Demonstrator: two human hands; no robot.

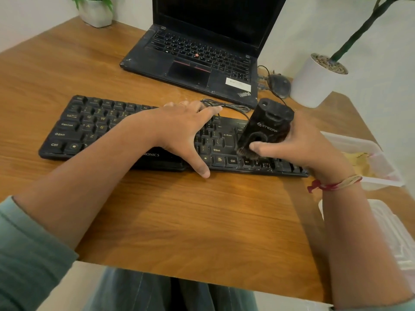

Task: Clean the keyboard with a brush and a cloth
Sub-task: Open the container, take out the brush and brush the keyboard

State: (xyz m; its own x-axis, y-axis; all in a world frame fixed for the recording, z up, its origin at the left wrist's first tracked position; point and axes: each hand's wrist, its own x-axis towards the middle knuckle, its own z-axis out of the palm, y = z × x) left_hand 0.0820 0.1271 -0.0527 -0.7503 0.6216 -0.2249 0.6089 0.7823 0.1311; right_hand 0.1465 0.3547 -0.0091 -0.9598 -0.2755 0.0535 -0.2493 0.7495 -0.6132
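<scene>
the wooden bench fills the near view. on it lies the black keyboard, set crosswise. the left hand rests flat on its middle keys, fingers spread, its grip apart and holding nothing. the right hand has its grip clamped on a black brush, bristles down on the keys near the arrow cluster. beyond sit an open laptop and a white plant pot.

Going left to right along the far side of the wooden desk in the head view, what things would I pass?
Small white plant pot → open black laptop → dark computer mouse → white cylindrical plant pot with pebbles.
</scene>
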